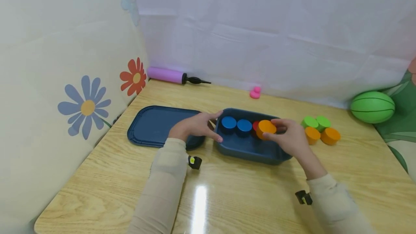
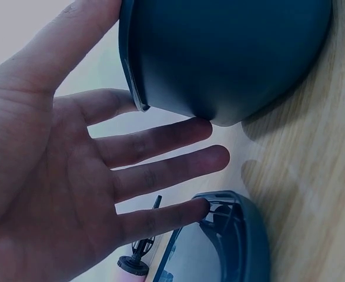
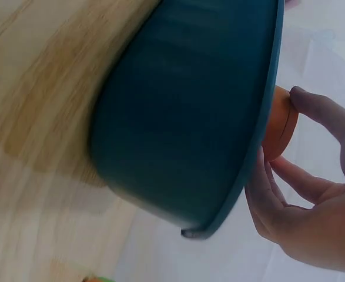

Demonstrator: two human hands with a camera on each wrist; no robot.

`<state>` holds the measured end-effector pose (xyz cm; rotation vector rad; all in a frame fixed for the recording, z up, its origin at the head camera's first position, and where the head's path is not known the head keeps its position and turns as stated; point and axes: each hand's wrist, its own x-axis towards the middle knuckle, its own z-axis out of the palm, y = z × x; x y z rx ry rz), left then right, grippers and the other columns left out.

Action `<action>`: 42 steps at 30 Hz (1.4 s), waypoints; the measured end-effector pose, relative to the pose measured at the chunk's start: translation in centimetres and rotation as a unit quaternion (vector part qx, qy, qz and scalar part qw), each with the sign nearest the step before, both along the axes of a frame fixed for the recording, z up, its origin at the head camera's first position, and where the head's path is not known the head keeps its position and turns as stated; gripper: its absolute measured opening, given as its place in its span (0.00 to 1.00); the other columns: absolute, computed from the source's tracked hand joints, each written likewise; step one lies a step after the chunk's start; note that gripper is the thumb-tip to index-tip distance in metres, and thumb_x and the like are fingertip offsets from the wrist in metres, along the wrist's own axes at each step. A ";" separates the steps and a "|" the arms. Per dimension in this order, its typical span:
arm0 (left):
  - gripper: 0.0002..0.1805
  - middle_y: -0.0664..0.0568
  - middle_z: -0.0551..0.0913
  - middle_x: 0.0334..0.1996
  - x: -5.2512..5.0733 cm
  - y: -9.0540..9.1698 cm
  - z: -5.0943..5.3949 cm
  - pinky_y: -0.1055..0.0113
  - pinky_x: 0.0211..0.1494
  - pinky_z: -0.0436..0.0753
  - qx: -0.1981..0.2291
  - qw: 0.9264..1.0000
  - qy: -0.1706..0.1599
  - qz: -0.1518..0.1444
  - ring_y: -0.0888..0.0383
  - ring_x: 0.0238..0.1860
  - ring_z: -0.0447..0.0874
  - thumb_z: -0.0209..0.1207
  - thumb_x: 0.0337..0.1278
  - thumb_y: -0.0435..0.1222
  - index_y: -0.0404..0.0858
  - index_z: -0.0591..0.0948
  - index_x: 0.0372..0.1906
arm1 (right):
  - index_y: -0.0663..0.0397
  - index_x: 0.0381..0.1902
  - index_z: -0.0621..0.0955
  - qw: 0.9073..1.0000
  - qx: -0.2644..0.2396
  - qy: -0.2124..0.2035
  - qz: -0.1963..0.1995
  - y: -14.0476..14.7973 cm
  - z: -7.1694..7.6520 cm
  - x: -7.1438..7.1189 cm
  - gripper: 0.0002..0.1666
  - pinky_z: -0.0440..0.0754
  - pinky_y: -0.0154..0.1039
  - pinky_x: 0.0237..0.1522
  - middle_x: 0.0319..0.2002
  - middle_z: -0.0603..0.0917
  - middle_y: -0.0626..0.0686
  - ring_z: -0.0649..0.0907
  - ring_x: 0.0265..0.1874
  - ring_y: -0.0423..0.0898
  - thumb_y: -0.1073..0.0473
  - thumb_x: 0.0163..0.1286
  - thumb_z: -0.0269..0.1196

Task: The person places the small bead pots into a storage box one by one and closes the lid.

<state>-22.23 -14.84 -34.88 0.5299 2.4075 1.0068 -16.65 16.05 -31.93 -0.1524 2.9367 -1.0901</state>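
Observation:
A dark blue rectangular container [image 1: 250, 155] stands on the table, with two blue round blocks [image 1: 229, 122] and a partly hidden red one [image 1: 255, 125] along its far side. My left hand [image 1: 196, 125] is at the container's left end, its fingers extended and touching the wall near the rim. With thumb and fingers, my right hand [image 1: 290, 138] pinches an orange round block [image 1: 266, 128] over the container beside the red one. The right wrist view shows this orange block [image 3: 279, 124] just past the container's rim.
Left of the container lies its dark blue lid [image 1: 151, 125]. To the right are two green blocks [image 1: 310, 122] and two orange blocks [image 1: 330, 136]. Along the back are a purple hand pump [image 1: 167, 75], a pink toy [image 1: 255, 92] and a green ball [image 1: 372, 107].

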 end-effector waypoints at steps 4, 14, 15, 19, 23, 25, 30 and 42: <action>0.60 0.45 0.66 0.75 0.1 0.0 0.1 0.51 0.69 0.75 0.003 1.000 -0.001 -0.001 0.49 0.64 0.76 0.75 0.51 0.50 0.56 0.47 0.82 | 0.64 0.64 0.78 1.000 -0.011 -0.004 0.010 -0.8 -0.4 -0.1 0.35 0.84 0.52 0.55 0.60 0.82 0.65 0.82 0.55 0.60 0.50 0.64 0.73; 0.60 0.45 0.66 0.75 0.1 -0.1 0.1 0.51 0.70 0.75 0.000 1.000 -0.002 -0.001 0.49 0.64 0.77 0.75 0.51 0.49 0.56 0.48 0.82 | 0.61 0.60 0.82 0.999 -0.011 0.014 0.033 -3.3 -1.5 -0.1 0.33 0.83 0.52 0.54 0.56 0.85 0.63 0.84 0.50 0.56 0.51 0.62 0.75; 0.60 0.45 0.66 0.75 0.0 -0.1 0.0 0.51 0.70 0.75 -0.002 1.000 -0.001 -0.002 0.48 0.64 0.77 0.75 0.51 0.49 0.56 0.48 0.82 | 0.61 0.60 0.82 0.999 -0.011 0.013 0.034 -3.6 -1.6 -0.1 0.32 0.83 0.52 0.54 0.55 0.85 0.62 0.85 0.50 0.56 0.51 0.61 0.75; 0.60 0.45 0.66 0.75 0.0 -0.2 0.0 0.51 0.70 0.75 -0.007 1.000 0.004 -0.004 0.48 0.64 0.77 0.74 0.52 0.50 0.56 0.47 0.82 | 0.61 0.59 0.82 0.999 -0.017 0.003 0.042 -4.6 -2.3 -0.2 0.32 0.85 0.50 0.53 0.55 0.85 0.61 0.85 0.48 0.54 0.51 0.60 0.76; 0.59 0.44 0.66 0.75 0.1 -0.2 0.0 0.50 0.70 0.74 -0.010 1.000 0.005 -0.006 0.48 0.64 0.76 0.73 0.53 0.51 0.56 0.47 0.82 | 0.60 0.58 0.83 0.998 -0.020 0.000 0.056 -5.6 -2.8 -0.5 0.32 0.86 0.48 0.51 0.54 0.86 0.60 0.86 0.47 0.53 0.51 0.59 0.77; 0.59 0.44 0.67 0.75 0.1 -0.2 0.0 0.50 0.70 0.75 -0.012 1.000 0.005 -0.006 0.48 0.64 0.77 0.73 0.54 0.51 0.56 0.47 0.82 | 0.60 0.58 0.83 0.998 -0.019 0.000 0.061 -6.0 -3.0 -0.6 0.32 0.86 0.48 0.51 0.53 0.86 0.59 0.86 0.47 0.53 0.51 0.58 0.77; 0.59 0.44 0.67 0.74 0.0 -0.1 -0.1 0.51 0.69 0.75 -0.008 1.000 0.007 -0.010 0.49 0.64 0.77 0.73 0.53 0.52 0.56 0.47 0.82 | 0.60 0.58 0.83 0.998 -0.011 -0.012 0.068 -7.0 -3.5 -0.8 0.31 0.85 0.48 0.54 0.54 0.86 0.59 0.86 0.49 0.53 0.53 0.58 0.77; 0.59 0.44 0.68 0.73 0.0 -0.1 -0.1 0.51 0.67 0.77 -0.009 1.000 0.010 -0.009 0.48 0.62 0.78 0.73 0.53 0.52 0.56 0.47 0.82 | 0.62 0.58 0.83 0.995 0.012 -0.016 0.095 -8.9 -3.4 -1.3 0.32 0.86 0.46 0.54 0.54 0.87 0.59 0.87 0.48 0.52 0.54 0.58 0.77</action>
